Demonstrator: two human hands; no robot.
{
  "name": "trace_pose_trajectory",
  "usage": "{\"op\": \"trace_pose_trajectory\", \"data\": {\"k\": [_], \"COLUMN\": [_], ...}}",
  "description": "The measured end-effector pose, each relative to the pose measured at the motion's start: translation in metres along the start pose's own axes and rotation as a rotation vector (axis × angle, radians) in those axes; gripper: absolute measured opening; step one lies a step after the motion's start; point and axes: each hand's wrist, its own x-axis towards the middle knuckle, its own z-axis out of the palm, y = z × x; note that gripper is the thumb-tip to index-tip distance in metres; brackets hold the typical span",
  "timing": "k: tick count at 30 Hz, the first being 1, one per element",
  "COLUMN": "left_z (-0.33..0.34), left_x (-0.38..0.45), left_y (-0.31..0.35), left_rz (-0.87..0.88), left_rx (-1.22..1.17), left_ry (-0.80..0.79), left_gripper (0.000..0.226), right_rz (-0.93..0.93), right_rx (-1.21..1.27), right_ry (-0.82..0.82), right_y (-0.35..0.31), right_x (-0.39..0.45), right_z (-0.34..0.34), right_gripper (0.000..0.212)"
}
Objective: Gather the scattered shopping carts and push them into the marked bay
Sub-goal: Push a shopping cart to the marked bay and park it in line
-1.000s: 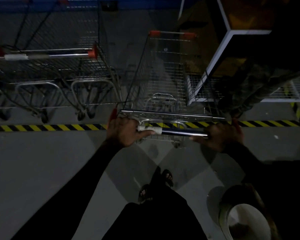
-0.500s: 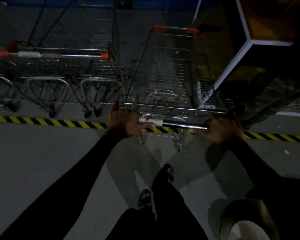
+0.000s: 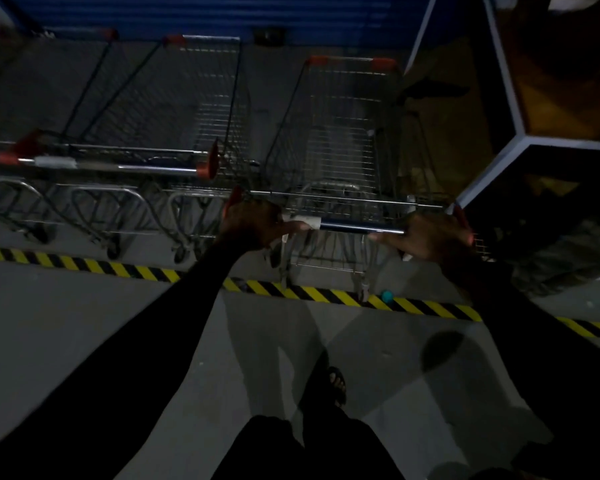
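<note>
A wire shopping cart point(image 3: 340, 140) with orange corner caps stands straight ahead, its wheels just past the yellow-and-black striped floor line point(image 3: 309, 294). My left hand point(image 3: 253, 223) grips the left end of its chrome handle bar point(image 3: 357, 227). My right hand point(image 3: 426, 235) grips the right end. To the left, behind the line, nested parked carts point(image 3: 146, 140) stand side by side, their shared handle point(image 3: 118, 166) capped in orange.
A blue wall point(image 3: 222, 12) closes the bay at the back. A dark white-edged counter or kiosk point(image 3: 534, 147) juts in close on the right of the cart. A small teal object point(image 3: 387, 296) lies on the line. My sandalled foot point(image 3: 336, 382) stands on grey floor.
The cart has rolled forward across the striped line, deeper into the bay beside the parked carts. Both hands kept their grip on the handle and I stepped forward.
</note>
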Motion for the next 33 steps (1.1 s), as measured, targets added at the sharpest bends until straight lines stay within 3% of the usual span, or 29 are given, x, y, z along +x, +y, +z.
{"op": "trace_pose_trajectory", "data": {"k": [3, 8, 17, 20, 24, 28, 31, 33], "left_z": [0.008, 0.011, 0.007, 0.01, 0.005, 0.002, -0.003, -0.002], "left_x": [0.027, 0.055, 0.069, 0.08, 0.085, 0.081, 0.079, 0.08], "left_y": [-0.018, -0.038, -0.053, -0.067, -0.074, -0.073, -0.07, -0.07], "left_rz": [0.006, 0.052, 0.117, 0.115, 0.115, 0.106, 0.091, 0.076], "left_rx": [0.056, 0.081, 0.001, 0.0, -0.035, -0.015, -0.019, -0.036], "left_ry": [0.052, 0.126, 0.24, 0.209, 0.167, 0.177, 0.154, 0.139], "left_gripper": [0.089, 0.088, 0.077, 0.086, 0.083, 0.084, 0.083, 0.082], "right_rz": [0.016, -0.006, -0.032, 0.0, -0.036, -0.027, -0.035, -0.033], "right_rx": [0.066, -0.055, -0.166, -0.133, -0.078, -0.057, -0.119, -0.107], "right_ry": [-0.006, 0.079, 0.123, 0.132, 0.135, 0.103, 0.194, 0.187], "right_y": [-0.008, -0.016, -0.026, -0.033, -0.035, -0.035, -0.034, -0.036], "right_x": [0.012, 0.04, 0.068, 0.078, 0.094, 0.096, 0.094, 0.09], "right_z": [-0.013, -0.022, -0.029, -0.027, -0.027, -0.029, -0.029, -0.032], "right_gripper": [0.09, 0.112, 0.11, 0.109, 0.11, 0.093, 0.104, 0.099]}}
